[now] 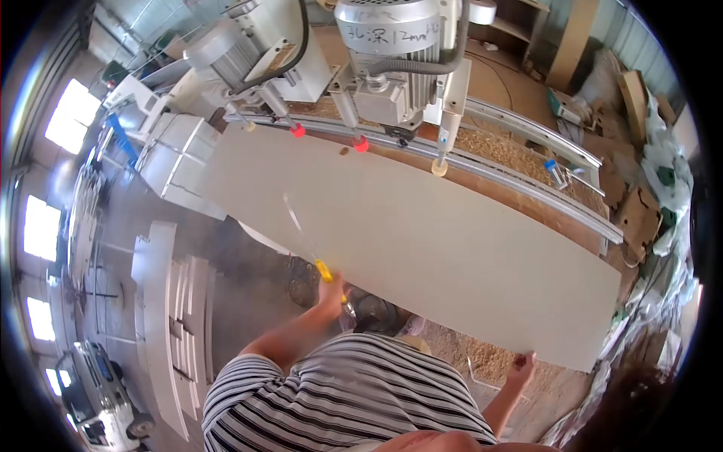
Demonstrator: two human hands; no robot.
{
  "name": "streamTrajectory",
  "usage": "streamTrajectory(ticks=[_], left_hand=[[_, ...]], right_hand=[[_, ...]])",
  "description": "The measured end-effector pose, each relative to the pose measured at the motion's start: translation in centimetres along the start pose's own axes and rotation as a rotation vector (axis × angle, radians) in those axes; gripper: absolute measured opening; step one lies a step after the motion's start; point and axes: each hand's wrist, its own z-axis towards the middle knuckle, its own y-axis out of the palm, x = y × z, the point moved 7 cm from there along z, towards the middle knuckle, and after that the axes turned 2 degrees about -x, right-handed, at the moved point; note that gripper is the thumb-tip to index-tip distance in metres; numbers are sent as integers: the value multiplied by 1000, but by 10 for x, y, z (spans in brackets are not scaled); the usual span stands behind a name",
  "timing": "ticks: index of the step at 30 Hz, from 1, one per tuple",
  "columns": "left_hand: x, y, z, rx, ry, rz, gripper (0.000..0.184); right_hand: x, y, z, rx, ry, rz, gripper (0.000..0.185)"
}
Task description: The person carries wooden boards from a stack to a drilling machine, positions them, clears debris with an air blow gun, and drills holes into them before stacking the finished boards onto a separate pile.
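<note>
My left hand [330, 291] is closed around the yellow handle of an air blow gun [324, 271]. Its long thin nozzle points away from me, over the near left edge of a long white panel [422, 233]. The panel lies slantwise under a machine with several drill motors. At the panel's near right edge is my right hand [521, 369], its fingers curled and gripping the edge; the far side of the grip is hidden. A small brown spot [343, 151] shows near the panel's far edge.
Red-tipped rods [361, 143] and a pale-tipped rod [439, 167] come down at the panel's far edge, below a motor [388, 30]. A metal rail [542, 192] runs behind, with wood shavings [489, 147]. White boards [162, 316] are stacked at left; plastic sheeting [670, 256] lies at right.
</note>
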Motion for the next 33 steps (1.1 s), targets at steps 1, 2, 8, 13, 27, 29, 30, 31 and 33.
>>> streamTrajectory(ticks=[1, 2, 8, 13, 27, 29, 30, 31, 33], left_hand=[[1, -3, 12, -17, -3, 14, 16], [5, -16, 32, 14, 38, -99, 15], [71, -91, 131, 55, 113, -121, 12], [122, -135, 188, 72, 177, -106, 17], [169, -181, 292, 210, 316, 747, 48], [169, -179, 302, 210, 457, 710, 34], [167, -178, 297, 167, 498, 653, 35], [171, -182, 273, 161, 500, 657, 35], [182, -163, 209, -164, 526, 702, 35]], right_hand=[[12, 22, -20, -54, 26, 24, 12], [23, 42, -39, -108, 53, 48, 12], [88, 138, -108, -224, 210, -121, 12], [140, 198, -138, -255, 279, -172, 17], [167, 251, -138, -233, 144, -390, 31], [166, 254, -143, -190, 116, -395, 32], [167, 253, -139, -196, 118, -383, 33], [168, 251, -135, -202, 121, -373, 33], [170, 250, -134, -216, 124, -316, 34]])
